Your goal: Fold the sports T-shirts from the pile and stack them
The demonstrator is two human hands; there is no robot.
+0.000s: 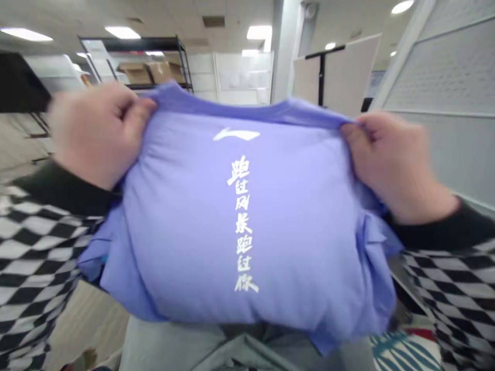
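Observation:
A periwinkle-blue T-shirt hangs stretched out in front of me, with a white mark near its neckline and a column of white characters down the middle. My left hand pinches one shoulder of it, fingers closed and slightly blurred. At the opposite shoulder, my right hand grips the cloth between thumb and fingers. The collar spans the top edge between the two hands. Sleeves fall in folds at both sides, and the lower part bunches above my lap.
Beneath the shirt are grey-clad legs. A patterned teal-and-white item lies at the lower right. Farther back stand a black shelf rack with cardboard boxes, a dark screen and a whiteboard panel.

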